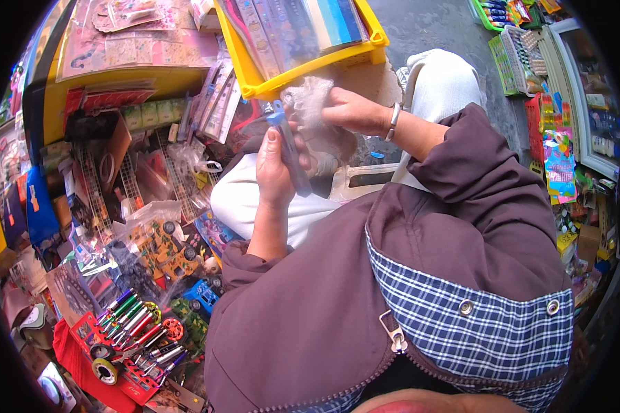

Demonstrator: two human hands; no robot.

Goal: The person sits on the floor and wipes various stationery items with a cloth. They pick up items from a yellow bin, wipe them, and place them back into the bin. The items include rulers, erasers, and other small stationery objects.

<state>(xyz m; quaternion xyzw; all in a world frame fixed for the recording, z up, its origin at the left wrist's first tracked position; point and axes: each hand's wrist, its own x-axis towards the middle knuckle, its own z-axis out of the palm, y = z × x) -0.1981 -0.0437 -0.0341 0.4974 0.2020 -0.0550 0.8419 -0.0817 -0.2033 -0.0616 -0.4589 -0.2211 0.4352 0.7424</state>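
My left hand is closed around a slim, greyish see-through case with a blue end. The case is held upright and slightly tilted, the blue end at the top; what is inside it I cannot make out. Bunched in my right hand is a whitish, fluffy cloth, just right of the case's blue end. Right behind both hands stands a yellow plastic basket with flat, long packages packed in it, some of them blue.
To the left lie packaged goods: toy trucks, a red card with colourful pens, and wire racks. A white stool is between my knees. On the right are a green basket and a glass-doored cabinet.
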